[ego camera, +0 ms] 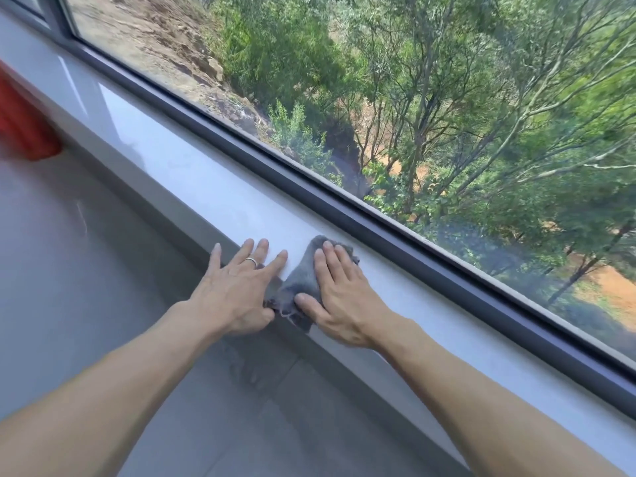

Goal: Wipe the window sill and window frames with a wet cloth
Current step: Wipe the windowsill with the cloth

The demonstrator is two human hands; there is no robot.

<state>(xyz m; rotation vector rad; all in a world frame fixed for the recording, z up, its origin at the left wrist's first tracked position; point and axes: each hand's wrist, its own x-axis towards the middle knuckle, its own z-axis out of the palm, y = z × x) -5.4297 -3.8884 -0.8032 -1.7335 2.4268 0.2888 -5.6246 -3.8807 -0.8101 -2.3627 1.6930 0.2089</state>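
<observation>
Right hand (339,297) flat, fingers straight, pressing the grey cloth (303,280) onto the window sill (206,187); no clenched grip. Left hand (237,290) released, spread flat just beside, thumb at the cloth's near corner. Step: wiping the sill. Next likely: slide the cloth along, then the dark window frame (344,208) beyond the fingertips.

Red object (24,122), blurred, at far left edge; identity cannot be told. It stands on the grey tiled floor (86,270), which spreads right and downward from it. A tile joint shows lower right of the red object. Through the glass, up and right of the red object: bare brown slope (155,39) with rocks nearest, green trees (464,98) farther right, patches of orange soil (616,280) beyond them at far right.
</observation>
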